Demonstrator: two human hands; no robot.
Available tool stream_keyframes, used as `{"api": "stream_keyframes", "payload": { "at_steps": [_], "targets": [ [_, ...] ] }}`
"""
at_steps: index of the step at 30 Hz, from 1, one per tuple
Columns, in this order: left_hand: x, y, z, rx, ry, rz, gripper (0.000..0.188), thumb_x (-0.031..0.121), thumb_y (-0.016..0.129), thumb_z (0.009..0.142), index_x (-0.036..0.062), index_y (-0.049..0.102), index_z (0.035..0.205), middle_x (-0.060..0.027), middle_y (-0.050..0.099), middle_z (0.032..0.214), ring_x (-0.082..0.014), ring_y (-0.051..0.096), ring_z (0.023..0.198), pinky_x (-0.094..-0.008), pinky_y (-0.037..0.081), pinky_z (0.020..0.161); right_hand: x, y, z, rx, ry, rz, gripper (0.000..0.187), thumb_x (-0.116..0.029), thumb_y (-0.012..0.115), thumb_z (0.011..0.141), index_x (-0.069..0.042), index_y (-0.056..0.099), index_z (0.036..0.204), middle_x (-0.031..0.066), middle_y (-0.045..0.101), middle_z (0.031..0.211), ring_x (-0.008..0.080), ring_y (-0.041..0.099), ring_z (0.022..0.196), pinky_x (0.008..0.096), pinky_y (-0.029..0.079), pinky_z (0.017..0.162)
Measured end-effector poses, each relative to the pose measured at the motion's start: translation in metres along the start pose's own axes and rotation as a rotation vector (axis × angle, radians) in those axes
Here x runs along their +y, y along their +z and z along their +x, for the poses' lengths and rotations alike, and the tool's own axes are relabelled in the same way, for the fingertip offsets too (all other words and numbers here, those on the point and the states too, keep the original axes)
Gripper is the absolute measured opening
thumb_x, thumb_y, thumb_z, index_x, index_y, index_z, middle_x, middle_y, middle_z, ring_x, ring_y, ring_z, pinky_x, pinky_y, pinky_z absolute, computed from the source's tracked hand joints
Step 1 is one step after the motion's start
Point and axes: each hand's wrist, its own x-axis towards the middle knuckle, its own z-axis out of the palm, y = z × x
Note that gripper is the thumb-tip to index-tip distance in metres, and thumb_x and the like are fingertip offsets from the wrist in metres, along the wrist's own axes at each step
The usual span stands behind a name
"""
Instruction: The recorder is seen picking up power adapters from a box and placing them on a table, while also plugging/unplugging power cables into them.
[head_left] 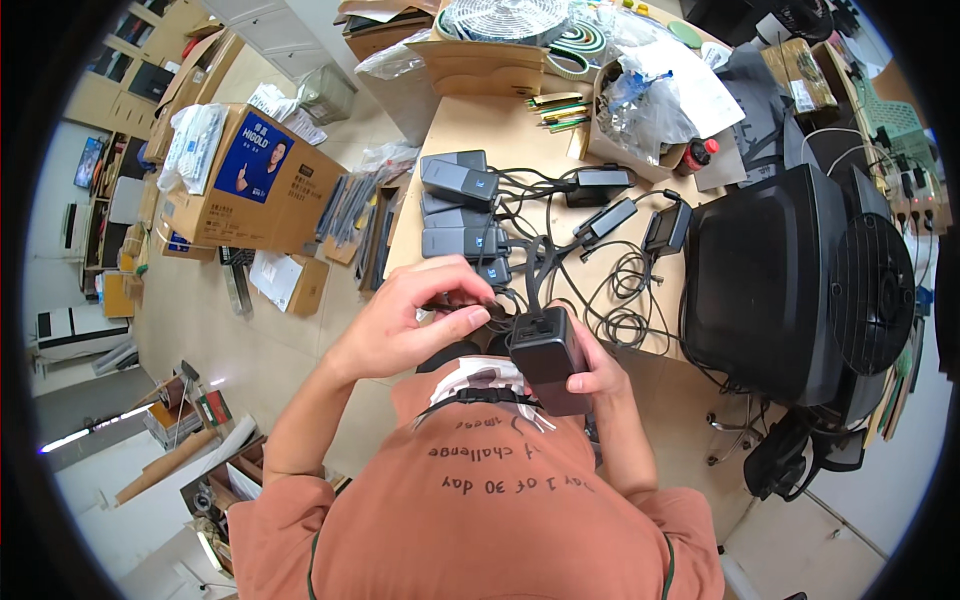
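Note:
In front of my chest, my right hand point(603, 368) grips a black power bank point(550, 372) from its right side, with the ported end facing up and away from me. A flat black strap-like cable point(540, 275) runs from that end toward the table. My left hand point(425, 312) is just left of the power bank, thumb and fingers pinched on a thin black cable point(440, 307). Whether its plug touches a port is hard to see. Beyond my hands, several dark power banks with small displays point(460, 182) lie at the table's left edge, cables attached.
Black power adapters point(602, 184) and coiled cables point(628, 300) spread over the wooden table point(480, 120). Farther back stand an open carton point(640, 150) with plastic bags and a red-capped bottle point(697, 155). A large black casing point(770, 270) bounds the right; a big carton point(250, 180) sits left.

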Motion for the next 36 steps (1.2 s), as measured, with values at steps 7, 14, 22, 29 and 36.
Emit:
{"api": "stream_keyframes", "payload": {
  "at_steps": [7,14,22,29,36],
  "targets": [
    [0.019,0.004,0.022,-0.059,0.24,0.328,0.025,0.01,0.076,0.08,0.0086,0.072,0.105,-0.0044,0.059,0.084,-0.0208,0.06,0.073,-0.0314,0.047,0.062,-0.005,0.018,0.007,-0.033,0.03,0.032,0.117,-0.013,0.081,0.072,-0.005,0.006,0.161,0.0205,0.047,0.143,0.0326,0.066,0.111,0.0453,0.055,0.096],
    [0.027,-0.013,0.028,-0.407,0.242,0.666,0.017,0.025,0.077,0.079,0.0108,0.071,0.086,-0.0068,0.07,0.079,-0.0298,0.066,0.075,-0.0411,0.049,0.062,0.006,-0.008,-0.007,-0.179,0.272,0.184,0.115,-0.007,0.08,0.075,-0.003,0.005,0.162,0.0187,0.04,0.151,0.0317,0.06,0.121,0.0439,0.05,0.103],
    [0.019,-0.024,0.007,-0.517,0.22,0.528,0.014,0.026,0.075,0.085,0.0127,0.073,0.088,-0.0059,0.068,0.071,-0.03,0.063,0.066,-0.0404,0.043,0.055,-0.033,0.018,0.013,-0.269,0.457,-0.405,0.118,-0.023,0.088,0.074,0.005,0.013,0.159,0.0147,0.029,0.16,0.0201,0.027,0.146,0.0348,0.023,0.119],
    [0.014,-0.056,-0.009,-0.347,0.15,0.347,0.011,0.019,0.078,0.082,0.01,0.074,0.086,-0.0081,0.068,0.071,-0.0267,0.066,0.065,-0.0373,0.048,0.056,-0.028,0.004,0.023,-0.391,0.415,-0.449,0.109,-0.038,0.089,0.071,0.008,0.03,0.15,0.0144,0.044,0.145,0.0212,0.042,0.135,0.0355,0.023,0.12],
    [-0.011,-0.058,-0.014,-0.155,-0.116,0.286,0.026,0.016,0.079,0.085,0.0051,0.067,0.105,0.0011,0.044,0.059,-0.0152,0.043,0.056,-0.0302,0.039,0.056,-0.043,0.008,0.027,-0.204,0.22,-0.295,0.087,-0.036,0.09,0.067,0.001,0.045,0.131,0.0053,0.05,0.12,0.015,0.047,0.111,0.0278,0.038,0.097]
  ]
}}
